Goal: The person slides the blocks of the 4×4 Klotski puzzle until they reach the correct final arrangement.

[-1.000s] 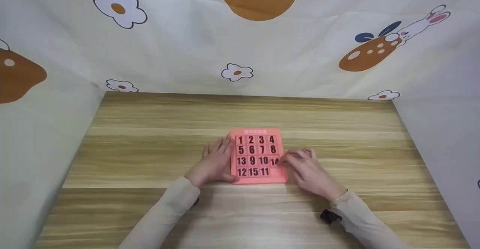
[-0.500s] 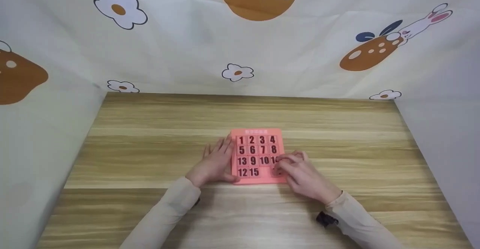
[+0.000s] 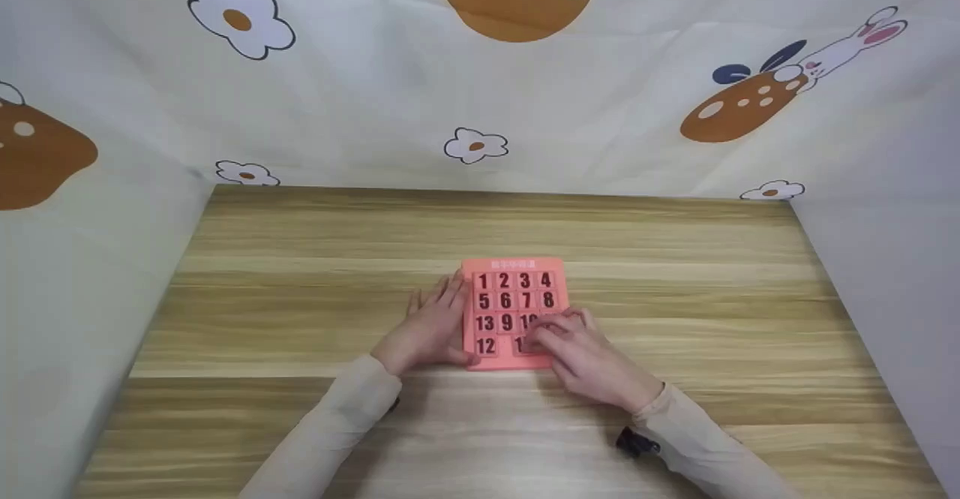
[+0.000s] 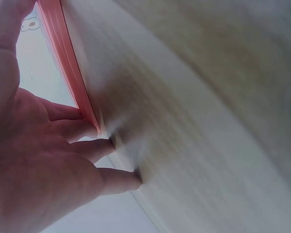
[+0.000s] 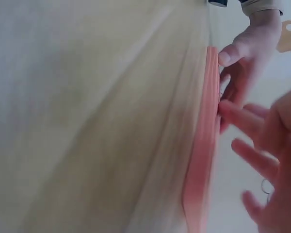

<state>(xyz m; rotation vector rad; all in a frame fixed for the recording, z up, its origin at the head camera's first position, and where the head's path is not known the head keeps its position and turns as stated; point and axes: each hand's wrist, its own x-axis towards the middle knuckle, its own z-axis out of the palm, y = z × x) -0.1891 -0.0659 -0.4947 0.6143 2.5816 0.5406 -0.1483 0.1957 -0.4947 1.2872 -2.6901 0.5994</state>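
Note:
A pink number slide puzzle (image 3: 514,264) lies flat on the table, its square tiles printed with dark numbers. My left hand (image 3: 427,334) rests along its left side, fingers extended against the edge and thumb at the lower left corner. In the left wrist view, outer fingertips (image 4: 136,179) touch the tabletop beside the pink frame (image 4: 68,63). My right hand (image 3: 592,364) reaches over the lower right part, fingertips on a bottom-row tile (image 3: 519,344) that shows a 1. That row has a gap between it and tile 12 (image 3: 486,346). The fingers hide the tiles at lower right.
The wood-grain table (image 3: 300,259) extends around the puzzle. Pale cloth walls (image 3: 360,94) with flowers and orange shapes stand behind it and at both sides. A small black device (image 3: 636,443) sits at the right wrist.
My right hand has moved left across the bottom row. Tile 11 slid right first, then tile 15 slid right, so the gap now lies beside tile 12. The left hand stays put.

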